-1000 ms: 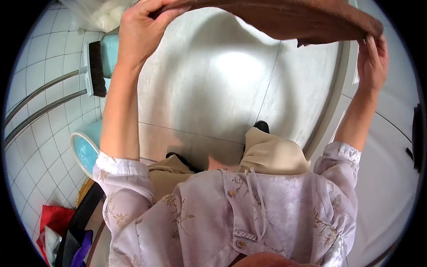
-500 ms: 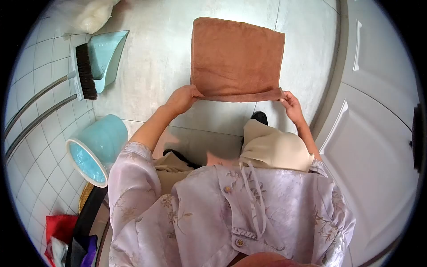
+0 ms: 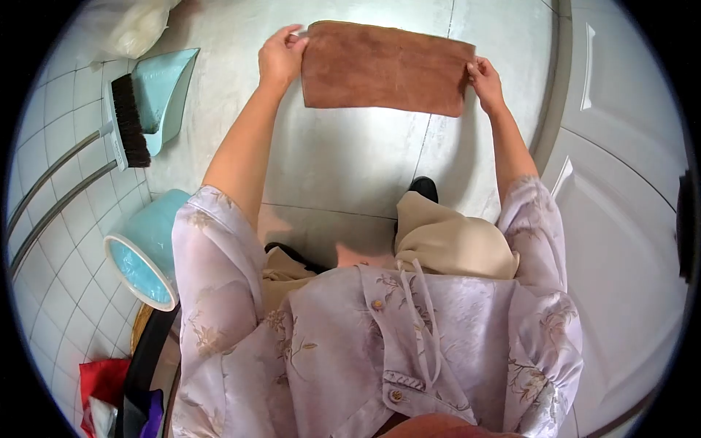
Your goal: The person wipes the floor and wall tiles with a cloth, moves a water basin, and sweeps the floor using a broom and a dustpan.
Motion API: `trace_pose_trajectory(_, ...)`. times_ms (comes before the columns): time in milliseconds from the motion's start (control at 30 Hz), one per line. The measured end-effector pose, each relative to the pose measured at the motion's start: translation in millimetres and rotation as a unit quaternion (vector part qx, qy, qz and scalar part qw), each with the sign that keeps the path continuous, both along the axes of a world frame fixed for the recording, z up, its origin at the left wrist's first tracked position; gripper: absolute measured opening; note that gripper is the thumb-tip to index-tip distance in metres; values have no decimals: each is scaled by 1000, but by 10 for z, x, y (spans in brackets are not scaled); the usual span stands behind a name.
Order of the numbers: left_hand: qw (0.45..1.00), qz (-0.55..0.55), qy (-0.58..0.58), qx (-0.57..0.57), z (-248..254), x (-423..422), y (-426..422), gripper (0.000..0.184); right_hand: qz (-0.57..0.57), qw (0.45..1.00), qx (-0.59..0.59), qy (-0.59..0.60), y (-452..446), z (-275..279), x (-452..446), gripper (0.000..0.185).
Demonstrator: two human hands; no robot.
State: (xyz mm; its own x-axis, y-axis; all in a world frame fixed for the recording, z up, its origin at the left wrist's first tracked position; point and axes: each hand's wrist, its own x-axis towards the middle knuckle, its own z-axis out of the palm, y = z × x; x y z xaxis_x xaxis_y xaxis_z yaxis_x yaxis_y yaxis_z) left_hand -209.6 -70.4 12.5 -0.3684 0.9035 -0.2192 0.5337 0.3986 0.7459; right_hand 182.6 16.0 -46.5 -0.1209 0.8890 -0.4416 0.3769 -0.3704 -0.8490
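A reddish-brown towel is stretched between my two hands in the upper middle of the head view. It looks folded over into a wide, short rectangle. My left hand is at its upper left corner, fingers closed at the edge and the fingertips partly hidden. On the other side, my right hand pinches the right edge near the upper corner, thumb in front of the cloth. Pale floor tiles lie beneath the towel.
At left, a light blue dustpan and a dark-bristled broom are by the tiled wall. A blue bucket lies tilted below them. White panelled doors line the right side. My shoe is on the floor.
Both hands have moved away from my body, carrying the towel's near edge up and over. The towel has gone from a larger, nearly square sheet to a shorter folded one.
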Motion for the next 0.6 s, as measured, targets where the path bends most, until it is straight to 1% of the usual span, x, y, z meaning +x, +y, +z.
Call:
trace_pose_trajectory(33, 1000, 0, 0, 0, -59, 1, -13, 36, -9, 996, 52, -76, 80, -125, -16, 28)
trace_pose_trajectory(67, 998, 24, 59, -5, -171, 1, -75, 42, -19, 983, 103, -150, 114, -194, -34, 33)
trace_pose_trajectory(100, 992, 47, 119, -11, -293, 5, -150, 50, -11, 976, 90, -199, 102, -151, -24, 42)
trace_pose_trajectory(133, 991, 48, 121, -12, -416, 35, -293, 50, -11, 976, 89, -197, 10, -135, -31, 42)
trace_pose_trajectory(167, 984, -4, 177, 16, -524, 91, -496, 55, 8, 932, 204, -299, -134, -102, -55, 46)
trace_pose_trajectory(200, 970, -56, 231, 44, -558, 142, -642, 60, 27, 864, 313, -395, -287, -50, -83, 50)
trace_pose_trajectory(233, 970, -57, 232, 42, -527, 208, -726, 60, 77, 862, 348, -361, -424, 42, -129, 58)
trace_pose_trajectory(300, 969, -183, 165, 27, -459, 425, -862, 67, 160, 846, 383, -335, -586, 140, -441, 61)
trace_pose_trajectory(333, 969, -186, 163, 23, -437, 516, -866, 67, 191, 842, 374, -338, -698, 185, -631, 61)
trace_pose_trajectory(367, 964, -189, 187, -9, -387, 595, -823, 68, 223, 835, 375, -334, -736, 117, -778, 62)
trace_pose_trajectory(400, 958, -191, 212, -40, -373, 651, -775, 70, 263, 811, 368, -372, -746, 104, -934, 62)
trace_pose_trajectory(500, 954, -192, 227, -24, -600, 699, -597, 67, 298, 800, 365, -371, -739, -128, -1108, 60)
trace_pose_trajectory(533, 955, -191, 227, -24, -648, 695, -620, 67, 314, 786, 350, -402, -749, -169, -1110, 61)
trace_pose_trajectory(567, 943, -207, 251, -72, -666, 681, -615, 65, 330, 769, 336, -431, -723, -191, -1128, 61)
trace_pose_trajectory(600, 929, -220, 273, -120, -679, 666, -598, 64, 333, 767, 339, -431, -705, -197, -1135, 61)
